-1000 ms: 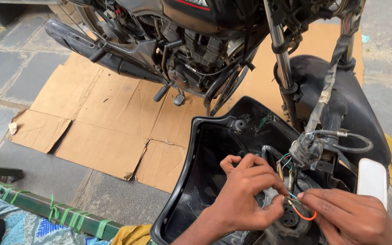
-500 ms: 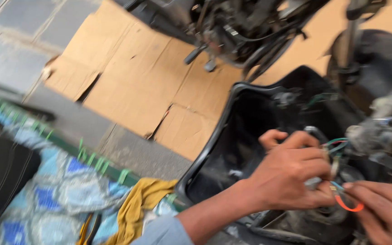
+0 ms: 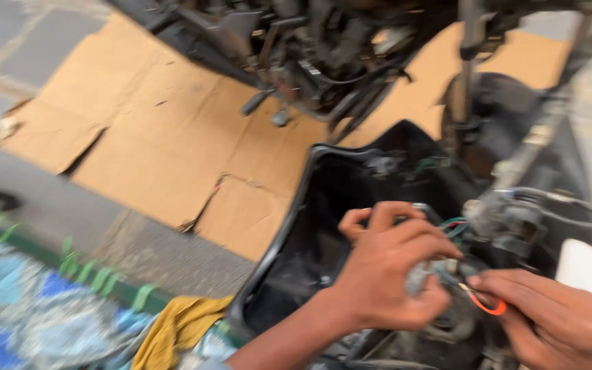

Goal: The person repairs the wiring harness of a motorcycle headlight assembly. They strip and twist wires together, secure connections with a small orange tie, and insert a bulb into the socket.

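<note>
Camera has swung left; both hands unmoved. Left hand (image 3: 385,274) pinches grey connector (image 3: 419,277); right hand (image 3: 549,318), at 3 o'clock, grips orange wire (image 3: 484,306).

A bundle of thin wires (image 3: 455,227), green among them, runs out of a small greyish connector (image 3: 423,277) pinched inside the black housing at near right; just right of it an orange wire (image 3: 484,306) curls in a loop, blurred
</note>
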